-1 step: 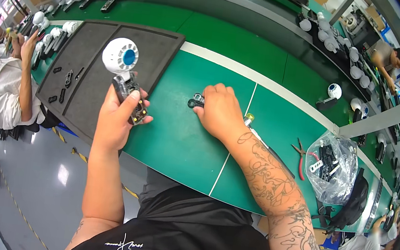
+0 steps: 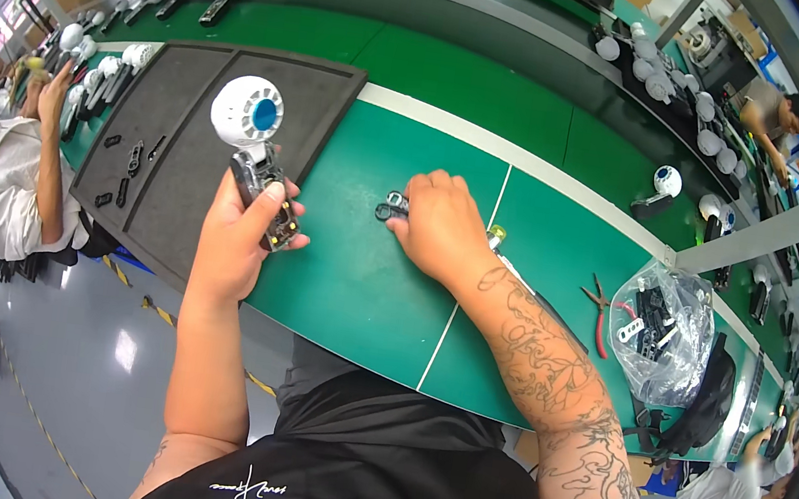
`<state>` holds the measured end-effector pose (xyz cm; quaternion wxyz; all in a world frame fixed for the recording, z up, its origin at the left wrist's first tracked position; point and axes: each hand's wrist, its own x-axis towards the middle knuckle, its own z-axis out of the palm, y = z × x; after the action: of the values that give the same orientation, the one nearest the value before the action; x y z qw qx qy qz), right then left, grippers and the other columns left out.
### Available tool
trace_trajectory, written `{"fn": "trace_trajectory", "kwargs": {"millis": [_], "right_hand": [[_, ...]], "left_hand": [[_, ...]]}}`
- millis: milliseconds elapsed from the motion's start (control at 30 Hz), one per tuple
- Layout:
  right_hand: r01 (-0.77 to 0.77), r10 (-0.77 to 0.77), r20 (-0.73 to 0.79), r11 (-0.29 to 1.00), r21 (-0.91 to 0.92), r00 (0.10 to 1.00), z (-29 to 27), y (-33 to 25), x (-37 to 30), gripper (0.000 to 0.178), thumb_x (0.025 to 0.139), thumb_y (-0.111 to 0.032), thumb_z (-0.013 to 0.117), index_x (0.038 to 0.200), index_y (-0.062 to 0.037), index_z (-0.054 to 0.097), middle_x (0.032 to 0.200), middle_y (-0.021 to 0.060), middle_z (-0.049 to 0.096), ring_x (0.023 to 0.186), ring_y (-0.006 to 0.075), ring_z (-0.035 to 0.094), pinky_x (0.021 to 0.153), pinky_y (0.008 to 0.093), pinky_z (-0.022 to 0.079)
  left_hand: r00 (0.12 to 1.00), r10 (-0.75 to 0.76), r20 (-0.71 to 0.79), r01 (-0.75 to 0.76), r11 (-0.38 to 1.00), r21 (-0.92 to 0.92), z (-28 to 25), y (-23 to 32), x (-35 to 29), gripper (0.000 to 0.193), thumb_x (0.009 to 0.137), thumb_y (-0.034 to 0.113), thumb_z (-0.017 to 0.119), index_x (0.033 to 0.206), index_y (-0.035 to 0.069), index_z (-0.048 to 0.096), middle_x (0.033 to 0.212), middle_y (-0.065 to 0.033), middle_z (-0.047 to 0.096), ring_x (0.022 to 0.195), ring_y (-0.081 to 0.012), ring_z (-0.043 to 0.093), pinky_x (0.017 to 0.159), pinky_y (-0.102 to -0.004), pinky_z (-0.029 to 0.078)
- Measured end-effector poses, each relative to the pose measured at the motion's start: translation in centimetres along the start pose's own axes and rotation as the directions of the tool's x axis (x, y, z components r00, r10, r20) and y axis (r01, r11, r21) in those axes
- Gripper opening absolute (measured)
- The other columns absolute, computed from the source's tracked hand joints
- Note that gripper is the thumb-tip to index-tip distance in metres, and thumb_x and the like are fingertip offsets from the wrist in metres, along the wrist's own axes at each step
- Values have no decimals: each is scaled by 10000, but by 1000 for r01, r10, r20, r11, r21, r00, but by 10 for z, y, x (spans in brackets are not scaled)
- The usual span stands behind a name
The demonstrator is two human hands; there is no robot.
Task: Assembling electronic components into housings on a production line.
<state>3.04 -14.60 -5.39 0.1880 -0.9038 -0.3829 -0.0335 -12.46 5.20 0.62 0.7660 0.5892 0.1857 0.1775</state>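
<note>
Left hand [image 2: 242, 234]: its grip was closed round the white-headed device [image 2: 252, 161]
Right hand [image 2: 441, 220]: grip pinched black parts [image 2: 388, 212] at the tabletop [image 2: 354, 289]

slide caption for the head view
Left hand grips a white-headed device; right hand touches a small black part.

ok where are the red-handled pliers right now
In the head view, the red-handled pliers lie on the green tabletop toward the right, just left of the clear plastic bag and beyond the tattooed right forearm.
</note>
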Motion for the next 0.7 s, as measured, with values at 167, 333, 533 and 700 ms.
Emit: {"fn": "trace_trajectory", "kwargs": {"millis": [167, 333, 533, 700], "right_hand": [[-73, 63, 88, 991, 114, 994, -22, -3, -25, 319, 859, -189, 829, 1106, -35, 699, 1010, 155, 709, 877, 351, 676, 824, 430, 571], [-160, 135, 120, 961, 226, 984, -22, 6, -26, 275, 865, -142, 812, 1086, -23, 697, 981, 152, 729, 819, 346, 687, 783, 427, 572], [-212, 190, 101, 928, 308, 977, -37, 5, -15, 231, 863, -64, 787, 1068, -10, 693, 965, 134, 725, 798, 292, 691, 755, 396, 568], [69, 61, -194, 796, 601, 979, -59, -27, -43, 201, 884, -4, 758, 1069, -9, 681, 970, 107, 719, 762, 207, 679, 716, 327, 562]], "left_hand": [[985, -85, 149, 59, 984, 170, 11, -15, 10, 503, 998, 167, 674, 1458, 59, 502, 1116, -107, 625, 955, -183, 633, 694, -293, 567], [973, -171, 152, 121, 948, 296, 45, -17, 18, 504, 955, 159, 698, 1414, 53, 519, 1090, -99, 633, 923, -169, 635, 664, -272, 536], [975, -181, 128, 137, 947, 291, 54, -17, 23, 503, 919, 119, 717, 1381, 42, 532, 1050, -84, 646, 857, -154, 635, 660, -266, 522], [974, -99, 204, 87, 994, 65, 61, -27, 17, 594, 885, 94, 743, 1430, 6, 524, 1038, -95, 666, 811, -136, 633, 562, -228, 471]]}}
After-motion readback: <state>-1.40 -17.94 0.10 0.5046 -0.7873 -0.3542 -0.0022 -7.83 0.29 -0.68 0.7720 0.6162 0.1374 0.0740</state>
